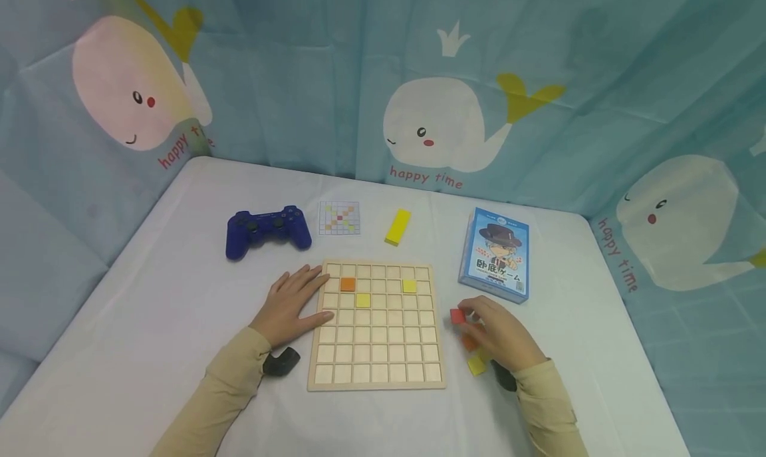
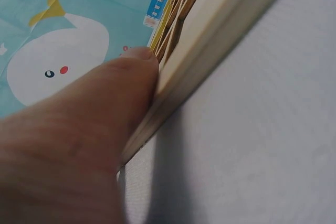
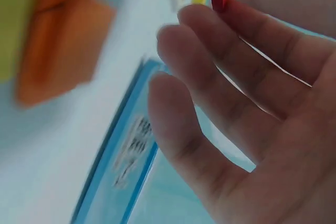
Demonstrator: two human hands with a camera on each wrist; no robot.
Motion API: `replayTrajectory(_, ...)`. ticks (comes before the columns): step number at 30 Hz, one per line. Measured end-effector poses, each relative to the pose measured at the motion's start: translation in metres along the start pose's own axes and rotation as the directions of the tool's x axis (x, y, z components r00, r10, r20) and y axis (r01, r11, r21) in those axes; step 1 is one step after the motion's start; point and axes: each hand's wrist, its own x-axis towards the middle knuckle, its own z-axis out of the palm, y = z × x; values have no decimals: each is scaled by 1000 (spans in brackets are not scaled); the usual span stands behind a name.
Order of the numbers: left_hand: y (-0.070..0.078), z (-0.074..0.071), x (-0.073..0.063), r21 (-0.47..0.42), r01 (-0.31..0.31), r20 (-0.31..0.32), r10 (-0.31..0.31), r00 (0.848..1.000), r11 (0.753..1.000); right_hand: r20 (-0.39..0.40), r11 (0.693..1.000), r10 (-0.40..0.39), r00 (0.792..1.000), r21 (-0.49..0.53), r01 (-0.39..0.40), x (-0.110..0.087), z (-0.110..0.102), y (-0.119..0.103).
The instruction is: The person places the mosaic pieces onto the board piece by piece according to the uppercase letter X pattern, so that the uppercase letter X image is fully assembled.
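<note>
A wooden grid board (image 1: 377,386) lies in the middle of the table, with an orange tile (image 1: 348,285) and two yellow tiles (image 1: 362,301) in its cells. Along the board's left edge rests my left hand (image 1: 290,308), fingers spread and extended; its thumb (image 2: 131,72) lies against the wooden rim in the left wrist view. To the right of the board, my right hand (image 1: 499,330) pinches a red tile (image 1: 457,316) between thumb and forefinger. Its other fingers (image 3: 176,114) are loosely bent. Beneath this hand are orange tiles (image 1: 469,342) and yellow tiles (image 1: 476,366), partly hidden.
Behind the board lie a blue game controller (image 1: 268,231), a pattern card (image 1: 339,218) with coloured squares and a yellow block (image 1: 397,227). A blue game box (image 1: 497,254) is at the right, beyond my right hand. A whale-print curtain (image 1: 335,78) hangs behind the white table.
</note>
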Motion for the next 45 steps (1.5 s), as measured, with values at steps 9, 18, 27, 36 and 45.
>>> replayTrajectory(9,0,-2,1,-1,-8,-3,8,1000,1000,42,989,-148,988,36,146,40,6,-19)
replayTrajectory(18,2,-2,0,-2,-12,1,12,1000,1000,101,980,-194,976,63,188,66,24,-40)
replayTrajectory(27,3,-3,-1,-6,-1,4,1,1000,1000,140,985,-167,976,-9,170,78,35,-54)
replayTrajectory(36,4,-5,0,-10,0,5,0,1000,1000,177,988,-151,972,-4,154,82,39,-56)
replayTrajectory(45,4,-5,-1,-10,-2,4,2,1000,1000,174,985,-166,971,-8,170,84,43,-55)
